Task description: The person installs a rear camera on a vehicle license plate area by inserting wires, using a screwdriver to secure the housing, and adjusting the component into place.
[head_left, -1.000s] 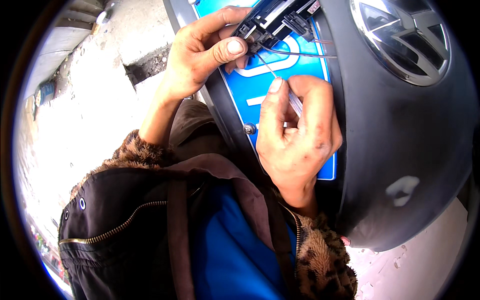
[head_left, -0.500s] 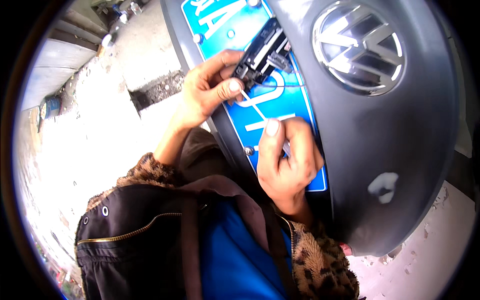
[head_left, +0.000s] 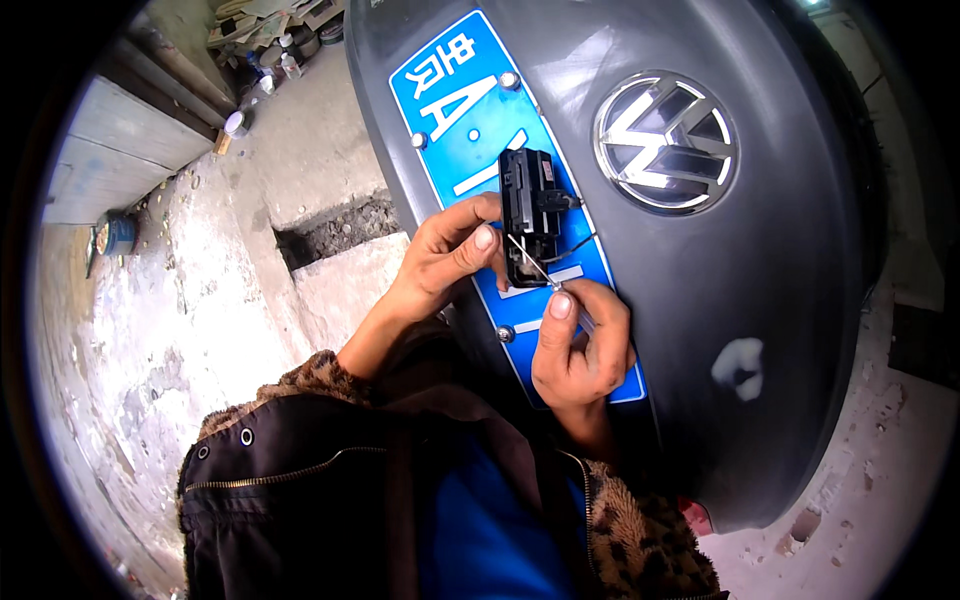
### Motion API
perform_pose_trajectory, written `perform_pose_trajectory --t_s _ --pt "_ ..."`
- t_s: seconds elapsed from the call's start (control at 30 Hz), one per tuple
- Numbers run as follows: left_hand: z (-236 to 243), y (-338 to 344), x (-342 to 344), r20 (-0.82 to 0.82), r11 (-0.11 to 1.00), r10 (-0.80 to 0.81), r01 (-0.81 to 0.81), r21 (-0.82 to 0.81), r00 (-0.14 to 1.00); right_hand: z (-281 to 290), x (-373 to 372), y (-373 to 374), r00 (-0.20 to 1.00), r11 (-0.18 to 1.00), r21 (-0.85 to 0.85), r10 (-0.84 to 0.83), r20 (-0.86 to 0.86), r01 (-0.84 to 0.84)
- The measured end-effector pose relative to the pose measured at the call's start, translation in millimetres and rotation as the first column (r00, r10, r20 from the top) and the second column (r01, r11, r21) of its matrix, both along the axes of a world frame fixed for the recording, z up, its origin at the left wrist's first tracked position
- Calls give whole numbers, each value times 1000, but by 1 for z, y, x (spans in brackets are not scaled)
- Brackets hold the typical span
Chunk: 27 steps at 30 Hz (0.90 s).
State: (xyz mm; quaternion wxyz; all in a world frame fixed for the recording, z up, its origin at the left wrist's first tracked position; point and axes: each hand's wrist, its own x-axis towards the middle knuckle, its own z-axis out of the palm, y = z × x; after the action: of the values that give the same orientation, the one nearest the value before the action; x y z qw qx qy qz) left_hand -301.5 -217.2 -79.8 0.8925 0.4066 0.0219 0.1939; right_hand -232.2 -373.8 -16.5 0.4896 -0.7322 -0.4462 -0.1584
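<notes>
My left hand [head_left: 450, 255] is closed around the left side of a black plastic housing [head_left: 530, 205] with a connector and dark wires [head_left: 575, 245]. My right hand [head_left: 585, 350] pinches a thin metal screwdriver-like tool [head_left: 540, 268], its shaft reaching up to the housing's lower left part beside my left thumb. The housing lies over a blue plate [head_left: 455, 135] with white characters, fastened by round bolts to a dark grey curved car panel [head_left: 730, 300]. A round chrome emblem [head_left: 668, 140] sits to the right of the plate. The tool's tip is too small to make out exactly.
At left is a pale, rough floor [head_left: 170, 310] with a broken trench [head_left: 335, 230], wooden boards [head_left: 120, 140], a blue tin [head_left: 117, 235], a small white pot [head_left: 236, 124], and clutter with bottles and papers [head_left: 280, 30] at the back.
The view has widened and shifted, showing more of the panel and floor. The housing now stands more upright, and both hands appear lower in the picture, still holding the housing and tool.
</notes>
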Motion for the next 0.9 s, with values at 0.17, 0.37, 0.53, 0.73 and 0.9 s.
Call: perform_pose_trajectory --t_s 0.17,0.37,0.53,0.73,0.9 --pt "8 -2 6 9 998 37 -38 46 999 -4 -2 -1 998 992 120 33 58 -40" --pt "24 -7 19 102 998 -3 9 -59 995 1 -8 -23 995 987 150 48 82 -60" --pt "28 -7 31 110 996 88 -83 -45 990 3 -7 -27 989 983 184 0 148 -28" --pt "24 -8 37 139 988 139 -146 41 980 3 -5 -30 969 990 131 -79 234 49" --pt "16 -9 41 180 976 141 -167 140 973 -14 -13 -33 965 991 100 -111 238 89"
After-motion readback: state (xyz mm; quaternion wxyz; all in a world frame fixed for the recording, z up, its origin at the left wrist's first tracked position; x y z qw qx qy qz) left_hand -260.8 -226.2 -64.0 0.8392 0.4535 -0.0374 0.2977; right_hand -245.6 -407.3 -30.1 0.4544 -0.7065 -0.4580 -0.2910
